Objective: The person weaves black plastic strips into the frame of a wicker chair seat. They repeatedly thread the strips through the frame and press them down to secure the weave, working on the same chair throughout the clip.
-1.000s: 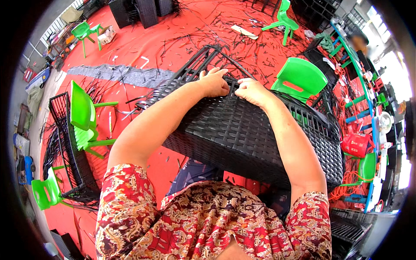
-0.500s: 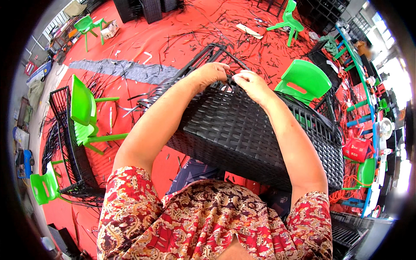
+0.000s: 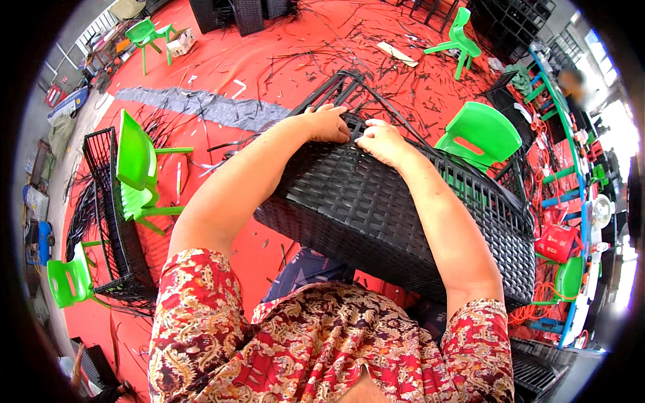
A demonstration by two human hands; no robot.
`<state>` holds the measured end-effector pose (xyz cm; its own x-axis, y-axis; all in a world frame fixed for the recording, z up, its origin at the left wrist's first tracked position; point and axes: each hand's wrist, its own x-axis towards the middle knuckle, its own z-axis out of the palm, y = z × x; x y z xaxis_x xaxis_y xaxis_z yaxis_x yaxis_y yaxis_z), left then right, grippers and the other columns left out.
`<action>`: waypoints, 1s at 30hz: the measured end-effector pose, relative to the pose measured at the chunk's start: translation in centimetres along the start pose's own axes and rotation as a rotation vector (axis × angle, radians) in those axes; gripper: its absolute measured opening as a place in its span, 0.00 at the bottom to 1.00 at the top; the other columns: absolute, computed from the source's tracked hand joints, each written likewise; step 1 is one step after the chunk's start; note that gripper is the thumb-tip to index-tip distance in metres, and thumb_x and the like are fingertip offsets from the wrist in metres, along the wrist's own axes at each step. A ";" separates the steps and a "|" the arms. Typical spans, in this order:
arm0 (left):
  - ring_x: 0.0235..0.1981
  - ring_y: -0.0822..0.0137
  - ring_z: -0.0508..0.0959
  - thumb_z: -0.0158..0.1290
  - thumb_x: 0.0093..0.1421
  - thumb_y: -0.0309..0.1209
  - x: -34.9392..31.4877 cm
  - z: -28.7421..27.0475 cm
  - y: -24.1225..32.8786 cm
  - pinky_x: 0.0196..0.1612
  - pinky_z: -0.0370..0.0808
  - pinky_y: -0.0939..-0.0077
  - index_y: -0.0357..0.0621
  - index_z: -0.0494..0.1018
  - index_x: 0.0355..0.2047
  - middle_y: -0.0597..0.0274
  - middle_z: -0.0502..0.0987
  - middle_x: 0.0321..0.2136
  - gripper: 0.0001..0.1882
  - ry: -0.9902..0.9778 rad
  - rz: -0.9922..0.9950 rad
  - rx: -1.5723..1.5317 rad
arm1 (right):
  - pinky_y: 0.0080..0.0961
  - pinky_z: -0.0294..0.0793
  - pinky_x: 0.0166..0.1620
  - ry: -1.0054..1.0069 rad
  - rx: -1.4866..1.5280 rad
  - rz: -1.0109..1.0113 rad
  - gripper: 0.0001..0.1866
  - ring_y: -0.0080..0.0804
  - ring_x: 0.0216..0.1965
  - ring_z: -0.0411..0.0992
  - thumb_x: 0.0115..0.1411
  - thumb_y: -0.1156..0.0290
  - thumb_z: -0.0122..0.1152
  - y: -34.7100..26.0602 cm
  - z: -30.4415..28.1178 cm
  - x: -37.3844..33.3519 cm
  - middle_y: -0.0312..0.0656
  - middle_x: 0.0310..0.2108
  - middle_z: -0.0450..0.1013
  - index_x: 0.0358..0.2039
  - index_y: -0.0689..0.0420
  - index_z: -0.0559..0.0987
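The frame (image 3: 366, 195) lies across the person's lap, over the dark patterned trousers (image 3: 306, 272), slanting from upper left to lower right in front of the patterned shirt (image 3: 336, 329). It is black and boxy, covered for the most part in flat, glossy strips that pass over and under one another in a tight, even weave. Light catches the broad upper face, so each crossing shows as a small grey glint; the long side facing the person is darker, and the two meet along a fairly straight edge. At the right end the weave rounds downward, and behind the right forearm a row of narrow open slats runs along the far side. Beyond the hands, bare black bars stick out past the woven part and meet in a rough point above the red floor (image 3: 269, 40). The left hand (image 3: 327, 125) rests at the far edge of the weave with its fingers bent down over it; the right hand (image 3: 384, 142) is just beside it, thumb and fingers drawn together at the same edge. Whether either one pinches a strip cannot be told. A green chair (image 3: 478, 131) stands just past the slatted side, near the right forearm.
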<state>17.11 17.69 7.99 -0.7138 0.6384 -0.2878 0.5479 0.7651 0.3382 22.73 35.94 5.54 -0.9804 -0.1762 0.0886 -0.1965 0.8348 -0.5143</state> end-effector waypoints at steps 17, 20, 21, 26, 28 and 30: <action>0.50 0.63 0.67 0.55 0.44 0.29 -2.5 -2.7 -3.2 0.50 0.63 0.73 0.41 0.77 0.18 0.56 0.74 0.38 0.05 0.199 0.162 -0.508 | 0.27 0.68 0.40 -0.192 0.235 -0.085 0.16 0.36 0.36 0.71 0.50 0.58 0.58 -3.6 -0.9 3.8 0.44 0.30 0.74 0.26 0.59 0.78; 0.52 0.57 0.67 0.54 0.47 0.35 -1.9 -2.2 -4.6 0.52 0.63 0.70 0.44 0.78 0.24 0.50 0.70 0.47 0.09 0.192 0.198 -0.265 | 0.28 0.68 0.34 -0.092 0.381 0.017 0.18 0.36 0.28 0.71 0.46 0.57 0.61 -2.7 1.0 3.4 0.44 0.24 0.72 0.20 0.61 0.76; 0.52 0.56 0.67 0.54 0.48 0.36 -1.7 -1.7 -4.9 0.53 0.62 0.68 0.45 0.79 0.26 0.50 0.69 0.48 0.09 0.213 0.193 -0.196 | 0.28 0.68 0.31 0.049 0.308 -0.030 0.17 0.35 0.24 0.69 0.44 0.58 0.61 -3.1 1.1 3.2 0.44 0.22 0.70 0.17 0.62 0.75; 0.60 0.51 0.54 0.54 0.50 0.42 -2.8 -2.1 -2.9 0.59 0.53 0.56 0.65 0.79 0.34 0.58 0.52 0.62 0.10 0.184 -0.030 0.099 | 0.32 0.69 0.38 0.021 0.206 -0.094 0.14 0.40 0.32 0.70 0.43 0.62 0.59 -1.6 1.6 3.3 0.45 0.26 0.72 0.17 0.61 0.75; 0.61 0.52 0.52 0.53 0.50 0.42 -2.4 -1.7 -2.6 0.61 0.51 0.58 0.63 0.79 0.34 0.58 0.57 0.59 0.11 0.137 -0.044 0.122 | 0.35 0.68 0.41 0.077 0.132 -0.117 0.14 0.42 0.36 0.70 0.45 0.61 0.60 -1.7 2.4 3.3 0.44 0.32 0.72 0.18 0.61 0.76; 0.61 0.53 0.52 0.53 0.51 0.42 -1.6 -1.2 -3.6 0.61 0.50 0.60 0.59 0.79 0.34 0.58 0.63 0.56 0.11 0.075 0.027 0.087 | 0.38 0.67 0.43 0.072 0.088 -0.096 0.15 0.44 0.40 0.69 0.46 0.59 0.60 -2.0 2.7 3.1 0.43 0.37 0.71 0.20 0.60 0.76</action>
<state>15.76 13.88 8.30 -0.7272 0.6532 -0.2108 0.6006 0.7543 0.2652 20.10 32.34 4.49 -0.9565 -0.2121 0.2005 -0.2901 0.7667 -0.5728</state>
